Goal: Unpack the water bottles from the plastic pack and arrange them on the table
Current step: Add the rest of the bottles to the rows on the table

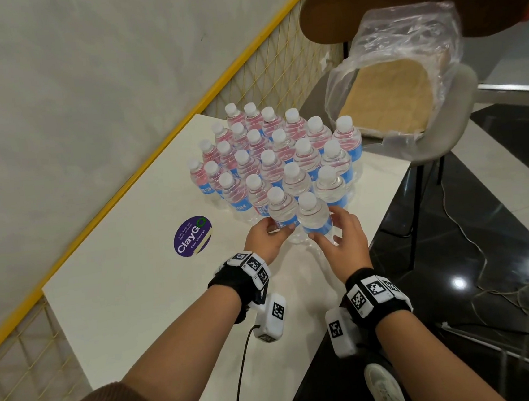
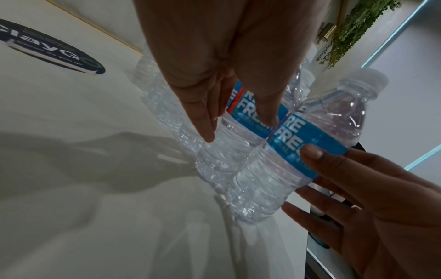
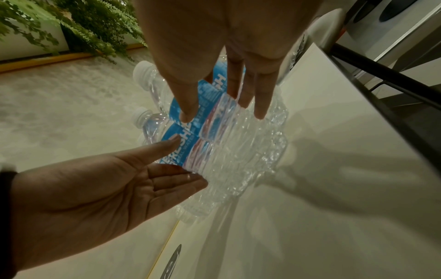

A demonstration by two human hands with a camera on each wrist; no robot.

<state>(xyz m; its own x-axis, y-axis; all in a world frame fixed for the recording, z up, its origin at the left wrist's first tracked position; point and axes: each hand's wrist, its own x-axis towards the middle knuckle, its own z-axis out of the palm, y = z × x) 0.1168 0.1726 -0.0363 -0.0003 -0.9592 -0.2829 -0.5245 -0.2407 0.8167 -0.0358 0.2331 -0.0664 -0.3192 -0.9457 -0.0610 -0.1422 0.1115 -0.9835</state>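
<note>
Two hands at the two nearest bottles of a block of bottles on the desk.

The left hand [image 1: 265, 239] and right hand [image 1: 345, 234] touch the two front bottles [image 1: 300, 218] with straight, relaxed fingers [image 2: 207, 120], curled round nothing. The bottles [image 1: 272, 157] stand upright, packed close, toward the desk's [image 1: 130, 297] far right corner. The empty plastic pack [image 1: 404, 57] lies on a chair [image 1: 449, 118] beyond that corner. A purple sticker [image 1: 192, 236] sits left of the hands.

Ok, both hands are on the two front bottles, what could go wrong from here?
1. The two clear blue-labelled front bottles touch the packed upright bottle block; a hard nudge from the left hand could topple neighbours.
2. The right hand works near the white table's edge; an outer bottle might fall off.
</note>
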